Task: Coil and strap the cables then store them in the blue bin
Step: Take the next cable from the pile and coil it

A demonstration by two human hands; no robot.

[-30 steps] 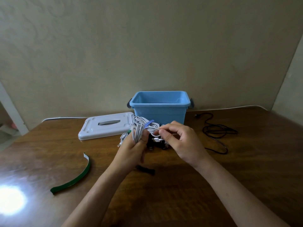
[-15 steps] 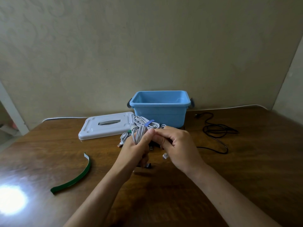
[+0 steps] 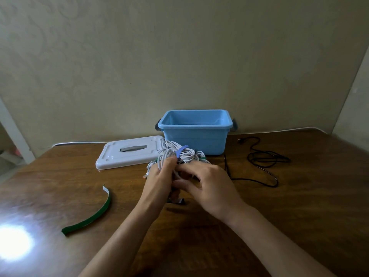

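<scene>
Left hand (image 3: 159, 176) grips the floppy white cable coil (image 3: 169, 156), right hand (image 3: 209, 186) fingers curl onto it too, so grab mid-bundle or the loops spring loose.

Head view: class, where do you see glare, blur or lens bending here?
Head view: white glare blows out the table at lower left; the right hand looks slightly smeared; the table's far edge bows, wide-angle bending.
</scene>
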